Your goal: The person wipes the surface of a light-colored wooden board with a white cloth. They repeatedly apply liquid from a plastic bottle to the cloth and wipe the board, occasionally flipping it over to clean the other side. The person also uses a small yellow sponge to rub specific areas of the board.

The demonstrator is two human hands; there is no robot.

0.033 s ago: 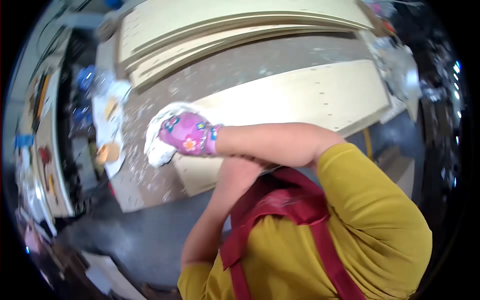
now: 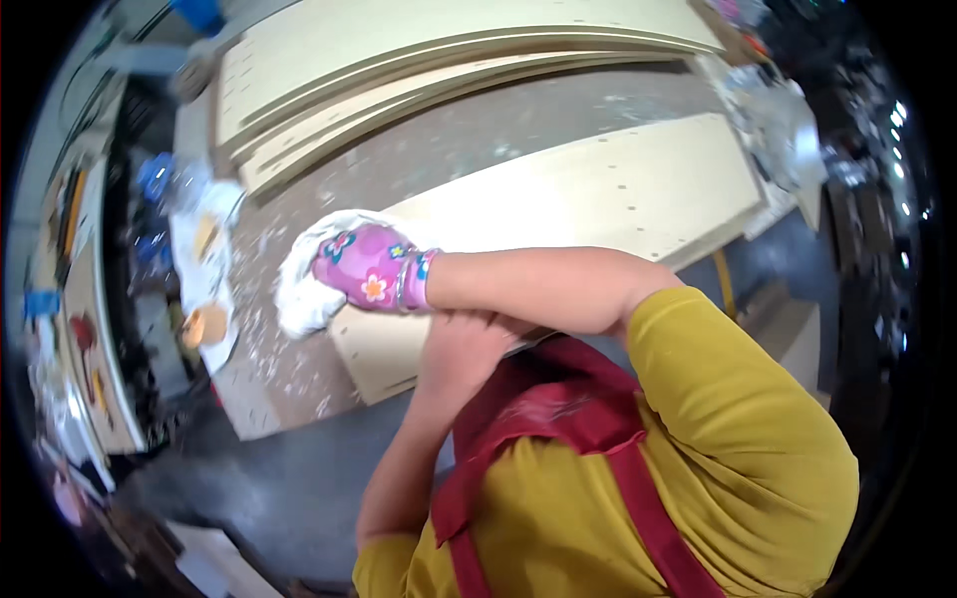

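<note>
My right hand [image 2: 369, 269], in a purple glove with a flower pattern, is closed on a bunched white cloth [image 2: 304, 289]. It presses the cloth down at the left end of a pale wooden board [image 2: 558, 199], and part of the cloth hangs past that end. My right forearm reaches leftward across the board's near side. Under that forearm, my bare left hand [image 2: 467, 344] lies at the board's near edge. Its fingers are mostly hidden, so their grip does not show.
Several similar boards [image 2: 449, 50] are stacked at the table's far side. On the worktable's [image 2: 269, 369] left edge lies white paper [image 2: 189, 239] with a small tan tub [image 2: 206, 325]. Clear plastic wrapping [image 2: 783, 120] sits at the right. A shelf with tools [image 2: 95, 349] stands farther left.
The whole scene has shifted slightly left in the picture. My gloved right hand stays on the cloth at the board's left end, and my left hand keeps its place at the near edge.
</note>
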